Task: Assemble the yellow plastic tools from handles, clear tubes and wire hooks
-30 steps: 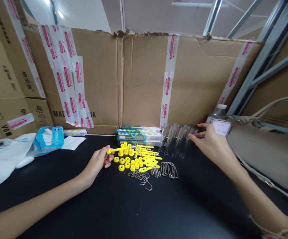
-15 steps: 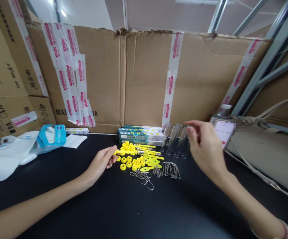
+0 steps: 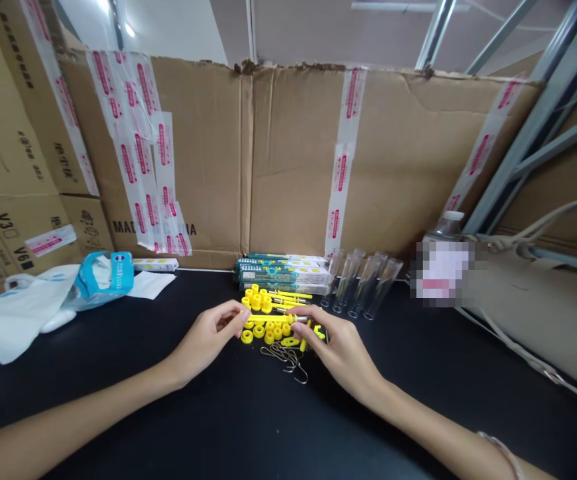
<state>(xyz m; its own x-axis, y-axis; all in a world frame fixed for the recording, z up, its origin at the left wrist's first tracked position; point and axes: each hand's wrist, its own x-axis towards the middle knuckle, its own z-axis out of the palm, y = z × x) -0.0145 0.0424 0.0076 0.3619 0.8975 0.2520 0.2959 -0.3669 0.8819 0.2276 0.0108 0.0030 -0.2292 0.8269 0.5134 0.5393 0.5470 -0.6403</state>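
Note:
My left hand (image 3: pixel 218 333) pinches the left end of a yellow plastic rod (image 3: pixel 268 319) between thumb and fingertips. The rod lies level just above the black table and has a silvery metal tip. My right hand (image 3: pixel 337 339) has its thumb and fingers closed at the right end, around the metal tip. Beneath and behind the rod are several yellow ring caps (image 3: pixel 247 337) and more yellow rods (image 3: pixel 293 295). Bent wire hooks (image 3: pixel 284 359) lie in front of them. My right hand hides small parts on that side.
Several clear tubes (image 3: pixel 371 287) stand to the right of stacked small boxes (image 3: pixel 283 273). A bottle (image 3: pixel 451 225) and a beige bag (image 3: pixel 543 300) are at the right. A blue tissue pack (image 3: pixel 121 273) lies at the left. Taped cardboard (image 3: pixel 293 167) walls the back.
My right hand has moved left and down from beside the clear tubes to the rod's metal end. My left hand has shifted slightly right with the rod and lowered it a little.

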